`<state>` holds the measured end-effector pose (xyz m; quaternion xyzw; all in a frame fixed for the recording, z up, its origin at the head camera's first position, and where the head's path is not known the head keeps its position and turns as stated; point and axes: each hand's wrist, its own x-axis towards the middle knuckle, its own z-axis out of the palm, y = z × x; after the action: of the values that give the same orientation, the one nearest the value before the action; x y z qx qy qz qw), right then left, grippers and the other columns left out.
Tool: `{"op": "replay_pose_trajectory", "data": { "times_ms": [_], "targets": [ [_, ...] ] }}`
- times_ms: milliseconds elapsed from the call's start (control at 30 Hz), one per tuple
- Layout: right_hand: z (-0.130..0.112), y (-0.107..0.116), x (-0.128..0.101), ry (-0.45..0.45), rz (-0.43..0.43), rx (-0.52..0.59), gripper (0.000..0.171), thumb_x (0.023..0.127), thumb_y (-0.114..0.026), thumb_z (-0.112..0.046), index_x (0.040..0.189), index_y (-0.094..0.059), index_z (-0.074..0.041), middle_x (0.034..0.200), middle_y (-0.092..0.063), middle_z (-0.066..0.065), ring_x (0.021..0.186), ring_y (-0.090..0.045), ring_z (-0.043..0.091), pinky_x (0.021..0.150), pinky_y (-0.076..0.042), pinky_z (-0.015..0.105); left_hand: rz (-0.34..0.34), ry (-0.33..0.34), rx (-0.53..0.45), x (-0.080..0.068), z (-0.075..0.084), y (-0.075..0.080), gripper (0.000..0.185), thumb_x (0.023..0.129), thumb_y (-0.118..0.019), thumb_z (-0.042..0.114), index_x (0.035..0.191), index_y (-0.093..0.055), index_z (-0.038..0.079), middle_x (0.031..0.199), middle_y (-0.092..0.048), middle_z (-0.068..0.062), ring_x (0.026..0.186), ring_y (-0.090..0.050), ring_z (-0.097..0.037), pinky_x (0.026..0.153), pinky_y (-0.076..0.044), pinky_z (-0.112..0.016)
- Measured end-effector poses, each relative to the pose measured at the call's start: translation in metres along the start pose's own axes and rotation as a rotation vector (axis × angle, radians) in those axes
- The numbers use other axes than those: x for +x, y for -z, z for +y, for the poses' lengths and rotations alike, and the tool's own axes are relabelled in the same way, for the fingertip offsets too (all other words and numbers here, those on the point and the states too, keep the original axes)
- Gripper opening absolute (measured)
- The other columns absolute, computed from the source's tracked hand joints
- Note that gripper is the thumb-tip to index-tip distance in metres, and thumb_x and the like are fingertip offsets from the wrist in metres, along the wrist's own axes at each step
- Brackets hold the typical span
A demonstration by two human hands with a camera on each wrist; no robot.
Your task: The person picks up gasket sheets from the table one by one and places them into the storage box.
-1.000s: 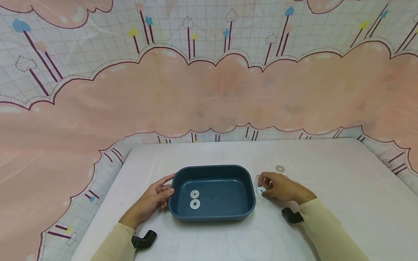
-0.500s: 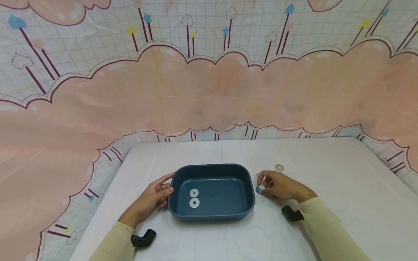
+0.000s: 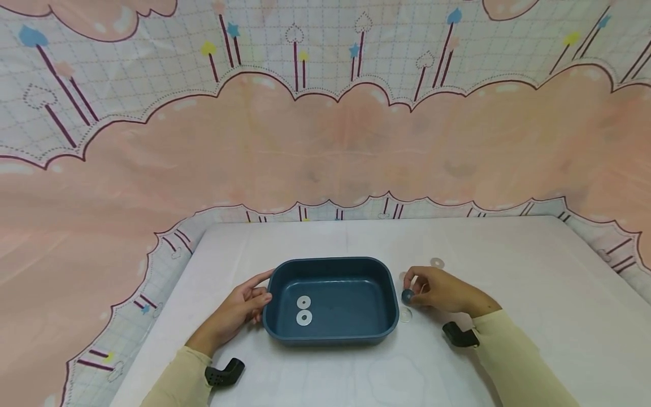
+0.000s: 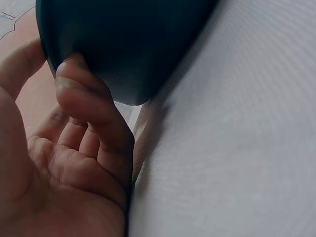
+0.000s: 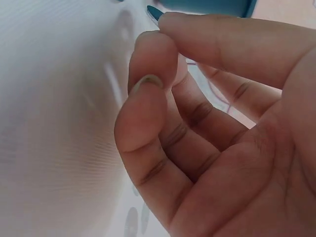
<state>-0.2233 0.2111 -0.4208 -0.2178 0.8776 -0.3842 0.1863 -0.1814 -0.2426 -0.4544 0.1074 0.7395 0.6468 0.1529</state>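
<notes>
A person in pale yellow long sleeves works at a white tabletop (image 3: 508, 271) in front of a pink and white backdrop cloth (image 3: 325, 141) printed with clouds and stars. In the middle of the tabletop sits a dark blue rectangular plastic tray with rounded corners (image 3: 331, 339). Two flat white ring-shaped washers (image 3: 303, 310) lie side by side on its floor, towards the left end. The left hand (image 3: 239, 308) rests against the tray's left outer wall, its fingers (image 4: 91, 106) lightly bent and touching the dark plastic; it steadies the tray rather than closing around it. The right hand (image 3: 437, 291) is just beside the tray's right end, with thumb and forefinger (image 5: 212, 37) pinching a small round washer (image 3: 407, 295) that stands on edge and looks dark from the head view. Another pale washer (image 3: 405, 314) lies flat on the tabletop just in front of that hand, and one more (image 3: 437, 263) lies a little behind it. Black wrist-camera mounts (image 3: 224, 373) show near both sleeves.
</notes>
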Motion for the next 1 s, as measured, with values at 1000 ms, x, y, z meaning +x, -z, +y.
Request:
{"op": "replay_pose_trajectory", "data": {
  "times_ms": [1000],
  "targets": [
    [-0.055, 0.006, -0.017, 0.169, 0.045, 0.092, 0.021, 0.093, -0.067, -0.004, 0.111, -0.056, -0.009, 0.089, -0.059, 0.010, 0.071, -0.063, 0.020, 0.065, -0.058, 0.036, -0.013, -0.026, -0.010, 0.000, 0.001, 0.000, 0.065, 0.101, -0.058, 0.015, 0.156, -0.026, 0.003, 0.081, -0.054, 0.006, 0.064, -0.053, -0.007, 0.057, -0.045, -0.021]
  ]
}}
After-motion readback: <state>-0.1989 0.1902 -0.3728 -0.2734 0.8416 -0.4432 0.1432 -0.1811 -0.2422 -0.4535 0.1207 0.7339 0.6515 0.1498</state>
